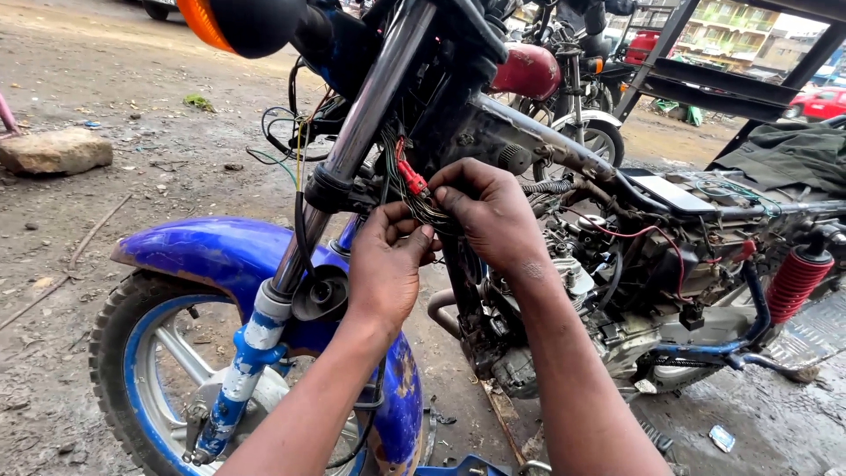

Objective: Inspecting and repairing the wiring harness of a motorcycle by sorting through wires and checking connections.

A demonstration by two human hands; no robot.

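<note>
Behind the chrome fork tube (370,115) of a stripped blue motorcycle, close under the steering head: a tangled bundle of thin multicoloured wires (421,204) with a small red plastic connector (411,179) at its upper end. Left hand (386,264) below the bundle, its grip pinched shut on the lower strands between thumb and fingertips. Right hand (490,211) just to the side and slightly above, fingers curled in, grip closed on the same wires near the red connector. Hands almost touching.

By the look of it, wiring work midway rather than near its end: wires spread loose and unwrapped, more loose black and green cable loops (286,132) hanging free beside the fork, engine (564,291) and frame laid bare, panels off. Nothing visibly taped or bound back yet; whether the connector is mated or apart, impossible to tell.

Long axis of the bundle roughly along the fork's slope, upper end with the red connector up and to the left, lower end down toward the engine.

Below, blue front mudguard (211,251) and spoked wheel on muddy ground (115,115).
</note>
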